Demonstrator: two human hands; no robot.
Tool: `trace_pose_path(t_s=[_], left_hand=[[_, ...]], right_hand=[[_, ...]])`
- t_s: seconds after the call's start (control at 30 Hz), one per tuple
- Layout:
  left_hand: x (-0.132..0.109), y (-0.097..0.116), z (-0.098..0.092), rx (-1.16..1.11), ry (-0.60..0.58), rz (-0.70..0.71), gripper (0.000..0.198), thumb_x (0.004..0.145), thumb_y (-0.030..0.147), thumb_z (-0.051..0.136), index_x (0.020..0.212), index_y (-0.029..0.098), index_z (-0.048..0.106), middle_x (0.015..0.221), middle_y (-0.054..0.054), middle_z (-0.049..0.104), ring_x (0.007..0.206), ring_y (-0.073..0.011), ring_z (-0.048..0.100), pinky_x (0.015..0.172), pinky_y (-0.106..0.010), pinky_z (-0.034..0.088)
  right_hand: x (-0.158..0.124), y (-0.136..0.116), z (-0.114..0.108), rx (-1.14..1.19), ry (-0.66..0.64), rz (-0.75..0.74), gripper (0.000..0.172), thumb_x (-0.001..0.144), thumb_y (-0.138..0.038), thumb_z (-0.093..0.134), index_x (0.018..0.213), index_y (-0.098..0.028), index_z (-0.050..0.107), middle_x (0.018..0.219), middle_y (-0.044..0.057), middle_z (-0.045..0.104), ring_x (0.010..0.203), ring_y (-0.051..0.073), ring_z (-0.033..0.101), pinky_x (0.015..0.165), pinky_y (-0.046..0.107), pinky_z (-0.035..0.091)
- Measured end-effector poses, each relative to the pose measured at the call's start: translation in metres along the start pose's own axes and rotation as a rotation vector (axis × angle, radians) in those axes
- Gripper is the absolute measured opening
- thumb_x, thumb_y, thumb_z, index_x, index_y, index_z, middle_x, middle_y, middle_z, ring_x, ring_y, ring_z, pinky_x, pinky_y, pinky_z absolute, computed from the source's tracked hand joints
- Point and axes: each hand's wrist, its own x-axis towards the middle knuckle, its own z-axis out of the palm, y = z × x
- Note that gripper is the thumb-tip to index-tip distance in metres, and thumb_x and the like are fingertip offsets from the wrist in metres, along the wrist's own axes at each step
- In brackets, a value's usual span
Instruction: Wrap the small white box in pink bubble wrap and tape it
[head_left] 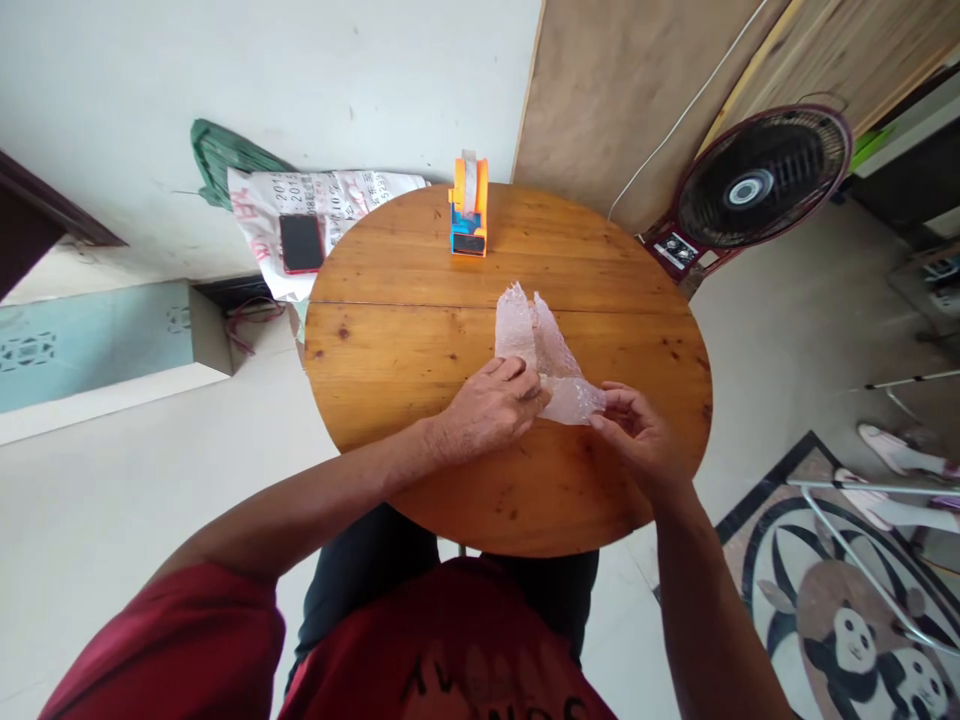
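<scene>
A sheet of translucent bubble wrap lies partly folded on the round wooden table, its upper end split into two flaps. My left hand is closed on its lower left side, fingers bent and pressed down; whether anything is wrapped inside cannot be made out. At the right corner of the sheet, my right hand pinches the edge between thumb and fingers. Beyond the wrap stands an orange and blue tape dispenser carrying a roll of tape, touched by neither hand.
The round wooden table is in front of me. At its back left, a black phone rests on a printed white sack. A fan stands at the back right. Another person's feet show at the far right, beside a metal rack.
</scene>
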Motion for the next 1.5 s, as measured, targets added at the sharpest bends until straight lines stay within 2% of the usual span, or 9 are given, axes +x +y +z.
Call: trace_pose_path(t_s=[0.13,0.27,0.4,0.5,0.6,0.9,1.1,1.33,1.5], left_hand=[[0.000,0.000,0.002,-0.013,0.025,0.000,0.030,0.101,0.026,0.042,0.120,0.015,0.063,0.108,-0.011,0.063,0.105,-0.0251,0.049,0.087,-0.038,0.043],[-0.001,0.000,0.002,-0.013,0.025,0.004,0.030,0.100,0.025,0.045,0.122,0.015,0.063,0.108,-0.012,0.063,0.104,-0.0251,0.050,0.085,-0.038,0.044],[-0.001,0.000,0.001,-0.016,0.014,0.004,0.030,0.100,0.024,0.044,0.122,0.015,0.062,0.109,-0.012,0.062,0.106,-0.0254,0.050,0.088,-0.038,0.044],[-0.001,0.000,0.002,-0.011,0.016,0.003,0.030,0.101,0.025,0.043,0.120,0.016,0.063,0.109,-0.012,0.062,0.105,-0.0251,0.050,0.088,-0.038,0.044],[-0.001,0.000,0.003,-0.011,0.032,0.010,0.030,0.101,0.026,0.044,0.121,0.015,0.063,0.109,-0.012,0.063,0.105,-0.0254,0.050,0.088,-0.038,0.044],[-0.002,0.000,0.004,-0.022,0.022,0.005,0.030,0.099,0.027,0.051,0.125,0.016,0.062,0.112,-0.011,0.062,0.107,-0.0264,0.049,0.090,-0.039,0.044],[-0.002,0.001,0.004,-0.005,0.002,0.001,0.032,0.099,0.027,0.049,0.127,0.017,0.061,0.112,-0.011,0.061,0.108,-0.0258,0.049,0.091,-0.038,0.044],[0.002,0.001,-0.002,-0.006,-0.054,0.010,0.028,0.099,0.024,0.048,0.121,0.016,0.063,0.110,-0.011,0.062,0.106,-0.0266,0.048,0.089,-0.038,0.043],[0.003,0.000,-0.002,-0.009,-0.050,0.016,0.029,0.099,0.024,0.047,0.121,0.016,0.063,0.108,-0.012,0.062,0.105,-0.0261,0.048,0.090,-0.039,0.043]], right_hand=[[0.006,-0.007,0.004,-0.106,0.021,-0.119,0.024,0.080,-0.044,0.072,0.093,-0.024,0.068,0.133,0.012,0.056,0.126,0.030,0.055,0.091,0.044,0.054],[0.010,-0.015,0.007,-0.139,0.048,-0.189,0.018,0.083,-0.042,0.069,0.085,-0.024,0.068,0.134,0.011,0.057,0.116,0.026,0.062,0.102,0.048,0.049],[0.017,-0.019,0.011,-0.171,-0.028,-0.168,0.017,0.085,-0.040,0.066,0.085,-0.023,0.070,0.128,0.011,0.062,0.118,0.027,0.060,0.095,0.043,0.050],[0.023,-0.018,0.014,-0.167,-0.078,-0.100,0.017,0.086,-0.039,0.063,0.085,-0.022,0.068,0.103,0.007,0.068,0.099,0.024,0.064,0.084,0.037,0.049],[0.026,-0.016,0.019,-0.196,-0.051,-0.061,0.018,0.089,-0.039,0.058,0.086,-0.022,0.063,0.080,0.000,0.062,0.073,0.017,0.056,0.069,0.031,0.044],[0.034,-0.016,0.033,-0.272,0.070,-0.063,0.024,0.081,-0.040,0.066,0.070,-0.022,0.055,0.063,-0.004,0.051,0.061,0.014,0.045,0.058,0.029,0.035],[0.037,-0.018,0.042,-0.298,0.151,-0.079,0.028,0.074,-0.038,0.066,0.061,-0.024,0.047,0.056,-0.005,0.047,0.055,0.013,0.040,0.056,0.028,0.032],[0.045,-0.029,0.051,-0.373,0.166,-0.097,0.015,0.071,-0.030,0.057,0.063,-0.025,0.045,0.058,-0.004,0.050,0.055,0.014,0.042,0.057,0.029,0.031],[0.049,-0.035,0.053,-0.182,0.137,-0.046,0.012,0.070,-0.030,0.060,0.072,-0.025,0.049,0.062,-0.004,0.052,0.057,0.014,0.047,0.054,0.028,0.038]])
